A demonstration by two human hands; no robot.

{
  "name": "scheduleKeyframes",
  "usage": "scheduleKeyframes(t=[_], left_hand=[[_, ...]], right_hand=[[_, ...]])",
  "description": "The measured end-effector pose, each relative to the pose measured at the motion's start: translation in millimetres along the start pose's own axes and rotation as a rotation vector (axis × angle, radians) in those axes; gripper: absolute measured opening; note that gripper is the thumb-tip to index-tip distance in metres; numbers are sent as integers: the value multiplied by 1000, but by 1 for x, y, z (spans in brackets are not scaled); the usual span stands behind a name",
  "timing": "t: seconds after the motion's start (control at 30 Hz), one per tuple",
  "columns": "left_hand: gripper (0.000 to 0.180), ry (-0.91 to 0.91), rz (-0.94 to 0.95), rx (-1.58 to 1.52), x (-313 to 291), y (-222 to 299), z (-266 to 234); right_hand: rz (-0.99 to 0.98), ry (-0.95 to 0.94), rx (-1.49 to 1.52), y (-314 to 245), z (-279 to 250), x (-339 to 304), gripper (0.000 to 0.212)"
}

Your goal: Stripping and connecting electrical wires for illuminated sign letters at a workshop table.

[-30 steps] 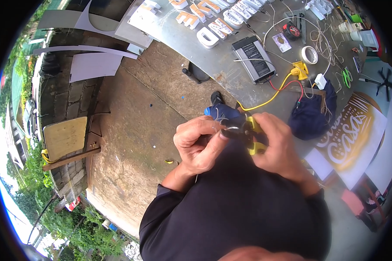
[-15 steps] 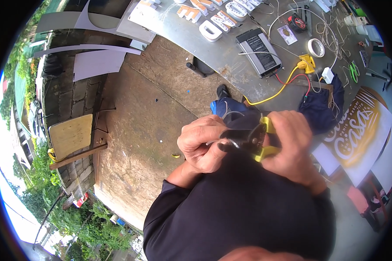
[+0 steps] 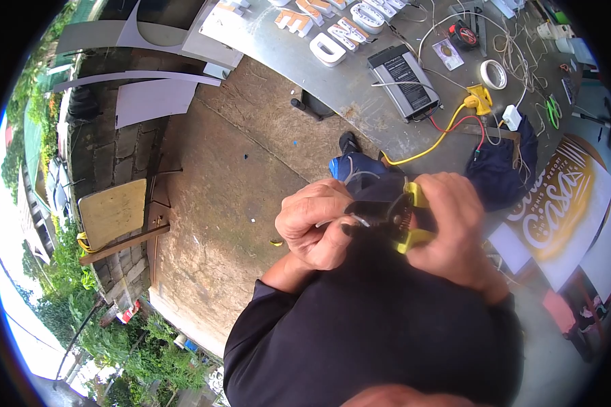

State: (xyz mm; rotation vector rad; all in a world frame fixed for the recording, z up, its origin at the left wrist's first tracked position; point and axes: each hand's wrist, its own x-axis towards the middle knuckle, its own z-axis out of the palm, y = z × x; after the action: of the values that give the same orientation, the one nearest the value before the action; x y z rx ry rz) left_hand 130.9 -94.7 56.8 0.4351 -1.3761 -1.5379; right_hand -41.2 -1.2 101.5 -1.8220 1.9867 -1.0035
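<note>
My left hand (image 3: 316, 224) is closed in a pinch on a thin whitish wire (image 3: 361, 175), which loops out above the fingers. A short end of that wire shows between the jaws of a wire stripper (image 3: 395, 216) with black jaws and yellow handles. Around the handles wraps my right hand (image 3: 449, 220), fingers over the upper grip and thumb at the lower one. The jaw tips reach the thumb and forefinger of the left hand. Both hands are in front of my dark shirt. Whether the blades touch the wire cannot be made out.
A metal table (image 3: 360, 74) at upper right bears a power supply box (image 3: 404, 81), a yellow socket (image 3: 478, 100), white letter shapes (image 3: 328, 50), a tape roll (image 3: 493, 74), green scissors (image 3: 553, 112) and tangled wires. A printed sign (image 3: 560, 203) lies at right. A chair (image 3: 115, 214) stands at left.
The handles and jaws of the wire stripper have shifted slightly, and the wire end shows more plainly at the jaws. Both hands stay nearly in place, with the same holds.
</note>
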Motion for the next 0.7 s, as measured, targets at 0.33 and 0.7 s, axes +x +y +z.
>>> scheduleKeyframes(t=[0.33,0.7], left_hand=[[7,-38,-7,70,6,3,-2],[4,-34,-105,208,9,10,0]], right_hand=[[18,-26,11,3,0,1,36],[254,-191,350,5,7,-2,32]])
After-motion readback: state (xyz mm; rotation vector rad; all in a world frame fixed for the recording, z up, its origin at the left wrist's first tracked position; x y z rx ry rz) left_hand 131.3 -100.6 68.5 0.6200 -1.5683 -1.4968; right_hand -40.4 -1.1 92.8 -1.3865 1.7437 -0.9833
